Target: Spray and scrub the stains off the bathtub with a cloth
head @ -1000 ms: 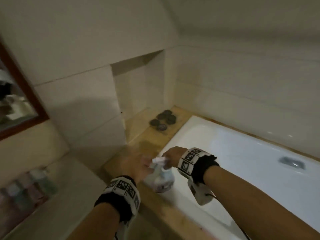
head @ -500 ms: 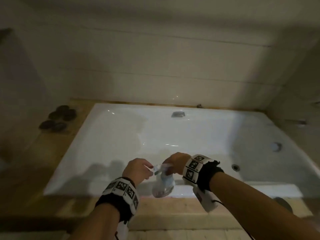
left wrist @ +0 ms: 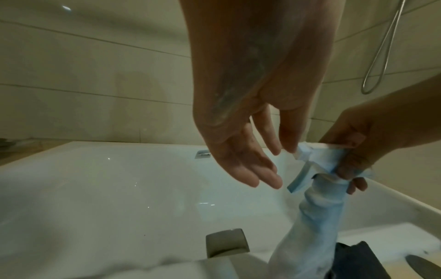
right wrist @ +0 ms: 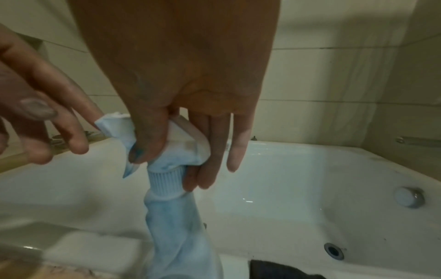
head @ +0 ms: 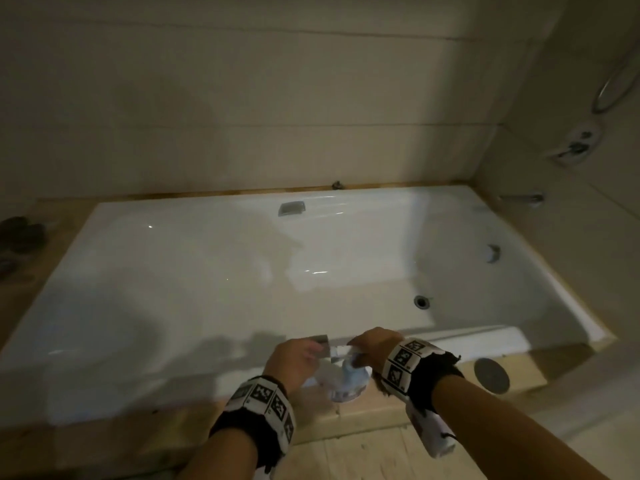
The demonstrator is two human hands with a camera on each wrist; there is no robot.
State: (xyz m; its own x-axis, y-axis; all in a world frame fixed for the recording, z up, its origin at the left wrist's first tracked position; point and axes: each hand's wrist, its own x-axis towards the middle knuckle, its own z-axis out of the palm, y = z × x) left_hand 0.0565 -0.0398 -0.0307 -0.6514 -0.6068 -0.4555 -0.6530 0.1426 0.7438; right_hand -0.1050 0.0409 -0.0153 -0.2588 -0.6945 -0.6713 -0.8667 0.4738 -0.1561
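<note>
A pale blue spray bottle (head: 346,379) (left wrist: 334,226) (right wrist: 176,217) hangs upright over the near rim of the white bathtub (head: 207,271). My right hand (head: 370,344) (right wrist: 176,160) grips its white trigger head from above, thumb on one side and fingers on the other. My left hand (head: 301,355) (left wrist: 274,166) is beside it with fingers mostly straight, and its fingertips touch the nozzle tip (left wrist: 300,151) (right wrist: 107,122). A dark cloth (left wrist: 358,260) (right wrist: 281,270) lies on the rim just below the bottle.
A grey metal spout (head: 320,341) sits on the near rim by my left hand. A round knob (head: 491,375) is on the wooden ledge at the right. The drain (head: 421,301) is in the tub floor. A wall tap (head: 519,199) and shower hose (head: 616,84) are at far right.
The view has swung from the left wall niche to face the tub. Both hands carried the bottle from the left ledge to the middle of the near rim.
</note>
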